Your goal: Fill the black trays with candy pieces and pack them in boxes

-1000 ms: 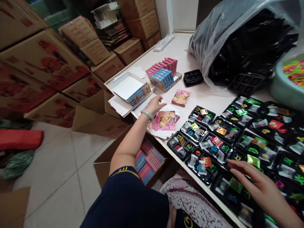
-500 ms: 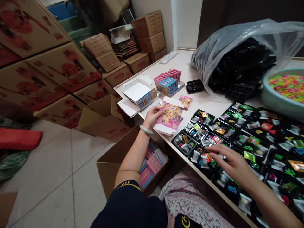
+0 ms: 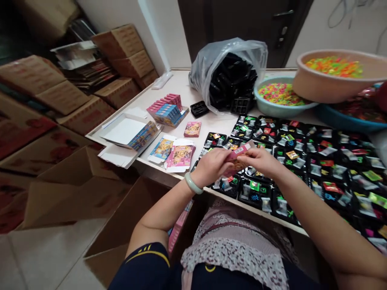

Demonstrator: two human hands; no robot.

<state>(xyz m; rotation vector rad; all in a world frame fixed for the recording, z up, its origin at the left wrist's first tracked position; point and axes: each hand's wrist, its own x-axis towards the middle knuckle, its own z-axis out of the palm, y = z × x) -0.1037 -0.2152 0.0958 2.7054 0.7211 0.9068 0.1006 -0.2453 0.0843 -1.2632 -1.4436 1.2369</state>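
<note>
Both my hands meet over the near edge of the table and grip one flat pink carton point(image 3: 239, 154) between them. My left hand point(image 3: 211, 166), with a pale green bangle on the wrist, closes on its left end. My right hand point(image 3: 260, 160) closes on its right end. Under my hands lie several black trays point(image 3: 305, 161) filled with small packets and coloured pieces. A small stack of flat pink and blue cartons point(image 3: 178, 155) lies on the table just left of my hands.
Display boxes of pink and blue packs point(image 3: 167, 109) and an open white box point(image 3: 128, 133) stand at the left. A plastic bag of black trays point(image 3: 228, 78) and basins of coloured pieces point(image 3: 279, 96) stand at the back. Open cardboard boxes point(image 3: 78, 189) sit on the floor.
My left hand took a pink carton from the stack and brought it right. My right hand left the trays and joined it on the carton. The view swung right.
</note>
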